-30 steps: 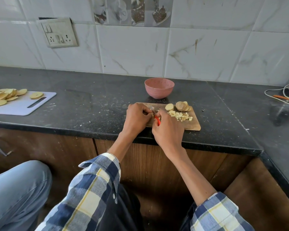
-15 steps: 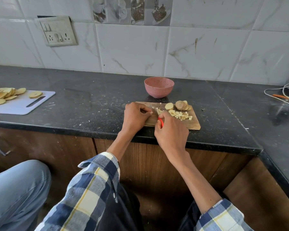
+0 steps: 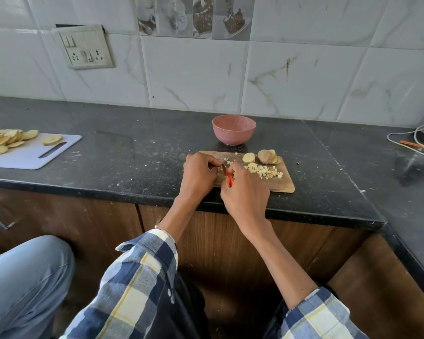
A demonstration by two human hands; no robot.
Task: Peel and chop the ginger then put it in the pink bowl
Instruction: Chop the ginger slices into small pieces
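Observation:
A small wooden cutting board [image 3: 283,184] lies at the counter's front edge. On it are a heap of chopped ginger cubes [image 3: 264,170], a peeled slice [image 3: 248,157] and a stack of unpeeled ginger slices [image 3: 268,156]. My right hand [image 3: 245,192] grips a knife with an orange handle [image 3: 229,179], its blade pointing at the board's left part. My left hand [image 3: 200,174] has its fingers curled over a ginger piece next to the blade; the piece is mostly hidden. The pink bowl [image 3: 234,129] stands just behind the board.
A white cutting board [image 3: 32,155] with several potato slices [image 3: 8,140] lies at the far left. Cables [image 3: 409,144] and an appliance sit at the right edge. A switch plate [image 3: 85,47] is on the tiled wall. A person's knee in jeans [image 3: 22,277] is at lower left.
Both hands stayed at the board's left part, shifting slightly as the knife worked. A few more small ginger bits lie beside the blade.

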